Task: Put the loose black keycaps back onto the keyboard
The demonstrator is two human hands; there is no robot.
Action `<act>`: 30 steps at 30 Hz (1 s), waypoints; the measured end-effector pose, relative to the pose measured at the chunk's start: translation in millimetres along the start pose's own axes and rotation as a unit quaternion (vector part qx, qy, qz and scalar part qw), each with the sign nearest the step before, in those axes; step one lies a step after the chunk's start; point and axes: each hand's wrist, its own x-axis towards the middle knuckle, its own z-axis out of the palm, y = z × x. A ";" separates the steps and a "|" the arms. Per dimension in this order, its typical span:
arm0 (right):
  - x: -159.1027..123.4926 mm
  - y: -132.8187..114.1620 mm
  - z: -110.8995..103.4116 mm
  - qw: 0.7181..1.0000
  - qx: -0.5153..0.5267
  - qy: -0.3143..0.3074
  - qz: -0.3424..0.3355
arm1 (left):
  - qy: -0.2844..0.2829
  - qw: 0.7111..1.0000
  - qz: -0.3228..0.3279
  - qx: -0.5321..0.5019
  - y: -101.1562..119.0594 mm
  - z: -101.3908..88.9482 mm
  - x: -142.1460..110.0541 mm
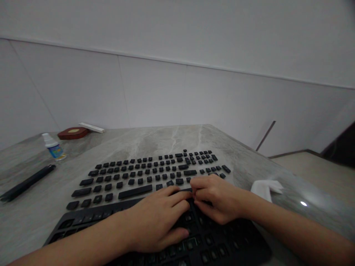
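A black keyboard [235,242] lies on the table in front of me, with many of its key sockets bare. My left hand [158,220] rests across its middle, fingers stretched toward the far edge and thumb apart. Beside it my right hand [215,197] is closed in a pinch at the keyboard's far edge; anything between those fingertips is hidden. Just beyond the keyboard, several loose black keycaps [140,181] are spread in rows that follow a keyboard layout. Among them is the long space bar [135,191].
On the left are a spray bottle [56,150], a long black object [27,183], a reddish-brown box [72,133] and a white strip [92,128]. A crumpled white tissue [262,189] lies right of my right hand. The marble-patterned table [172,138] meets a white wall [155,88].
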 end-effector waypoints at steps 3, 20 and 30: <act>-3.3 8.1 7.6 0.997 0.048 0.057 -0.014 | 0.002 1.000 0.003 -0.003 -1.6 0.9 -1.5; 3.9 57.8 1.5 0.968 -0.099 0.125 0.192 | -0.036 0.996 0.074 -0.038 -4.8 -1.8 -3.1; 67.3 154.3 -23.1 0.933 -0.087 -0.062 0.343 | -0.017 0.995 0.085 -0.038 -6.8 -0.3 -3.2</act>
